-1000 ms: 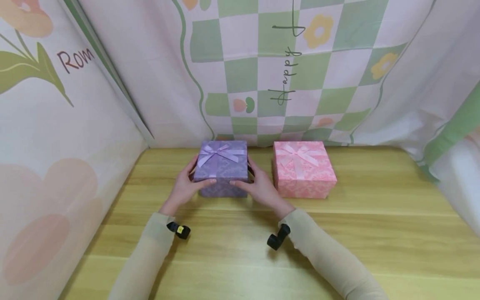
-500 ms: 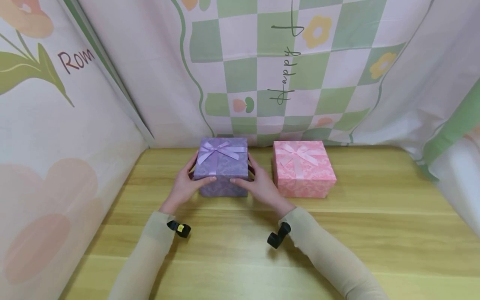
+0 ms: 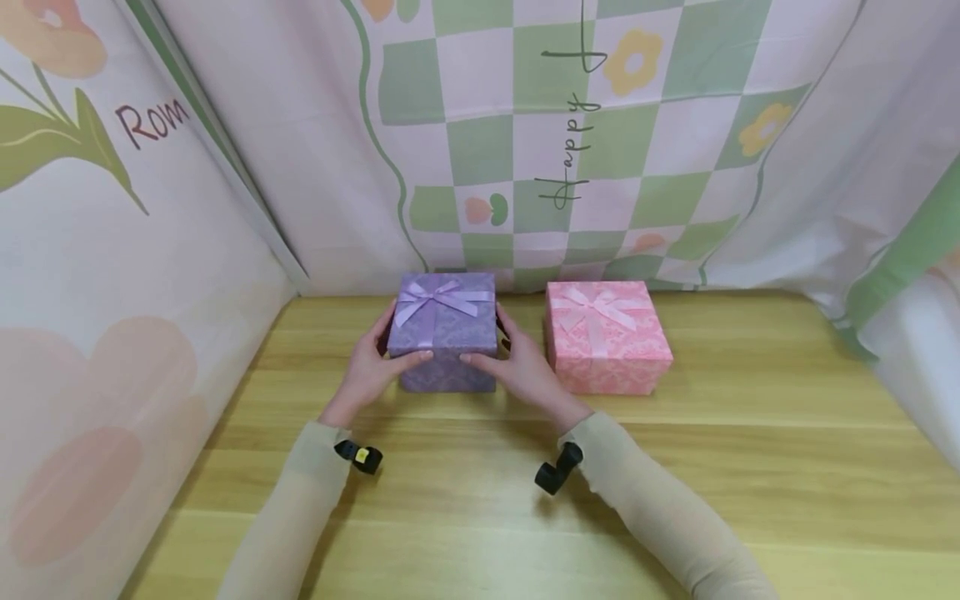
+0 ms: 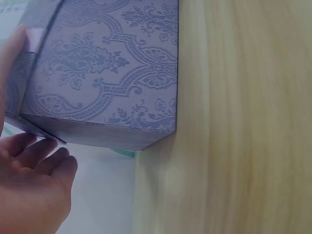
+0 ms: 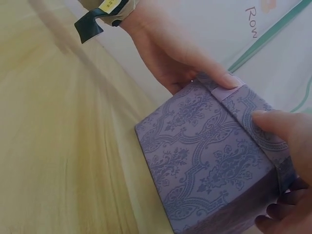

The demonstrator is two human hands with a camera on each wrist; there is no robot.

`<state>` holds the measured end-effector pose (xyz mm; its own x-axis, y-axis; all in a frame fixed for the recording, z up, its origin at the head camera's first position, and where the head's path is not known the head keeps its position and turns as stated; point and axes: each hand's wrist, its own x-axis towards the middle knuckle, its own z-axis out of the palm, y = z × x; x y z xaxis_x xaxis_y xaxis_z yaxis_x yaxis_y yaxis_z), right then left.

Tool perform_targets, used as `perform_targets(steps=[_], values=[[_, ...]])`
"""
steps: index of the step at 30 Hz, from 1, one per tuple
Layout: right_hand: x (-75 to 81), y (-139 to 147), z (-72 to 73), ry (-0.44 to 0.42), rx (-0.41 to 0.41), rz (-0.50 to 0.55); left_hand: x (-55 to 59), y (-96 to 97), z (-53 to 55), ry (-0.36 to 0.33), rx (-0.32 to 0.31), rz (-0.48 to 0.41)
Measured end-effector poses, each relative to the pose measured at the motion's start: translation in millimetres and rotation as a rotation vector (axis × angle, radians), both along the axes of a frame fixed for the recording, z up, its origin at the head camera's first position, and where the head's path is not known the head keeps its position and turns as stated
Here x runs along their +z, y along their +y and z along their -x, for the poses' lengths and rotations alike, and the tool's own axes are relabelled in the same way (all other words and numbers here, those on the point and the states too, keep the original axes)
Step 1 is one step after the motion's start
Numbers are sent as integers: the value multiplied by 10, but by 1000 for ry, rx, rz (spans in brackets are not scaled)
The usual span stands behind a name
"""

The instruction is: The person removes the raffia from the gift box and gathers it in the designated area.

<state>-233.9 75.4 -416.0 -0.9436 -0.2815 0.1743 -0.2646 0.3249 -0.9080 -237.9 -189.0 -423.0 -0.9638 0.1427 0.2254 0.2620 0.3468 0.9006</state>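
A purple patterned gift box (image 3: 447, 375) stands on the wooden table, its lid (image 3: 465, 332) tied with a lilac ribbon bow (image 3: 437, 298). My left hand (image 3: 365, 369) grips the lid from the left, thumb along the front rim. From the right, my right hand (image 3: 525, 367) grips it the same way. The left wrist view shows the curled fingers (image 4: 48, 158) at the lid's lower edge, below the damask-patterned box side (image 4: 107, 68). Both thumbs press the lid's front rim in the right wrist view, where the box wall (image 5: 195, 146) shows beneath.
A pink gift box (image 3: 607, 377) with a pink bow stands to the right of the purple one, close to my right hand. Behind both boxes hangs a green-and-white checked curtain (image 3: 480, 150). The table (image 3: 450, 517) stretches toward me, with a printed cloth (image 3: 90, 275) along its left side.
The purple lid has risen slightly between my hands while the box's bottom edge stays in place. Both hands have moved up a little with it. The pink box has not moved.
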Motion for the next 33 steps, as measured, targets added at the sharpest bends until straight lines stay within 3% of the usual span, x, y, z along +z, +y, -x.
perform_targets(steps=[11, 22, 30, 33], values=[[76, 10, -11, 10, -16, -40, 78, 3, -26, 2, 13, 31], [186, 4, -47, 7, -33, -48, 203, -10, -45, 30, -6, -6], [288, 4, -93, 12, -17, -57, 617, 74, -298, 25, 31, -21], [330, 15, -106, 26, -18, -56, 677, 87, -331, 43, 42, -28]])
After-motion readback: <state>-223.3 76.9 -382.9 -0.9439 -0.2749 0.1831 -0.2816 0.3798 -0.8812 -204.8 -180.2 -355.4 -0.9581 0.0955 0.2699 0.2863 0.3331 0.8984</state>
